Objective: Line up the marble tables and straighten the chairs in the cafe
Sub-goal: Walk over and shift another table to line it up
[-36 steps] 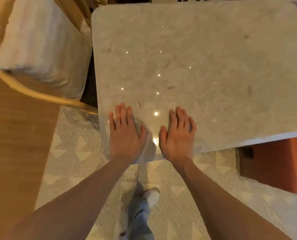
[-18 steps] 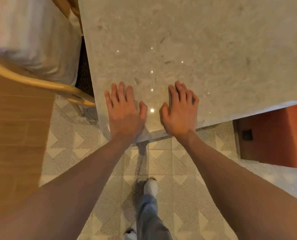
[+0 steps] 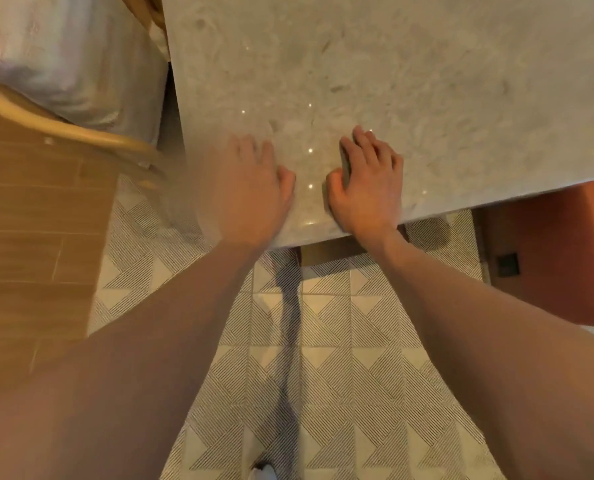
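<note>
A pale grey marble table (image 3: 409,81) fills the top of the head view. Both my hands rest palm down near its near left corner. My left hand (image 3: 250,192) is blurred with motion and lies flat, its heel over the table's near edge. My right hand (image 3: 368,188) lies beside it, fingers slightly bent on the marble, holding nothing. A chair with a curved light wooden frame (image 3: 80,136) and a white cushion (image 3: 63,57) stands to the left, close beside the table's left edge.
Patterned grey and white floor tiles (image 3: 323,341) lie under me, and wooden flooring (image 3: 28,237) is at the left. An orange-red seat or box (image 3: 558,254) stands at the right under the table's edge. A white shoe tip (image 3: 264,472) shows at the bottom.
The table and chair have slid up and away in the view across the frames. My hands stay on the near corner; the right fingers have curled a little, and the left hand is now blurred.
</note>
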The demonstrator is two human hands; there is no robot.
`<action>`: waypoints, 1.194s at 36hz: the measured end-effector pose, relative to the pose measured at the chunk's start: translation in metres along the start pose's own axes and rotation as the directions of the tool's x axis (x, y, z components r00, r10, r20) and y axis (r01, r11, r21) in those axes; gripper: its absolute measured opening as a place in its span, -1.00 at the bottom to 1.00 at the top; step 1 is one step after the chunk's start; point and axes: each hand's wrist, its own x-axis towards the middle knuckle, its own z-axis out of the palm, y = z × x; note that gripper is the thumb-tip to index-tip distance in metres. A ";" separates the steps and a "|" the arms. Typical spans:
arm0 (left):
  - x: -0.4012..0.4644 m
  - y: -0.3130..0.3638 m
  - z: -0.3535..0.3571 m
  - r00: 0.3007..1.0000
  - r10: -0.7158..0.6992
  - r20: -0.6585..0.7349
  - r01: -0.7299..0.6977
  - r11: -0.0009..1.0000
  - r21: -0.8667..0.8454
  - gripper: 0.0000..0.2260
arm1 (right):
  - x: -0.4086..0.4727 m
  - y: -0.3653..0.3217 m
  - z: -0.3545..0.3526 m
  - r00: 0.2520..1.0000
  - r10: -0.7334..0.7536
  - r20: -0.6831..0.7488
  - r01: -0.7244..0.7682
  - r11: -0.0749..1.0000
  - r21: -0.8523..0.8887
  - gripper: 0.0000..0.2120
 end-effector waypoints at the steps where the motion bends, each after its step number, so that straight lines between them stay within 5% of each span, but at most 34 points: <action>1: -0.002 0.002 0.000 1.000 0.000 0.003 0.000 1.000 0.003 -0.52 | 0.000 0.001 -0.001 1.000 0.004 0.000 -0.004 1.000 0.007 -0.46; 8: -0.023 0.015 0.015 0.998 -0.057 -0.020 0.055 0.996 -0.073 -0.35 | 0.000 0.006 0.004 0.999 0.007 -0.045 -0.005 0.999 0.039 -0.48; 22: -0.011 0.014 0.015 1.000 -0.023 -0.009 0.023 0.999 0.030 -0.36 | 0.011 0.002 0.011 0.997 -0.009 -0.080 0.006 0.999 -0.037 -0.53; 43: 0.066 -0.022 0.024 0.990 0.062 -0.127 -0.068 0.997 -0.042 -0.40 | 0.073 -0.022 0.036 0.987 0.066 -0.144 -0.080 0.992 -0.098 -0.53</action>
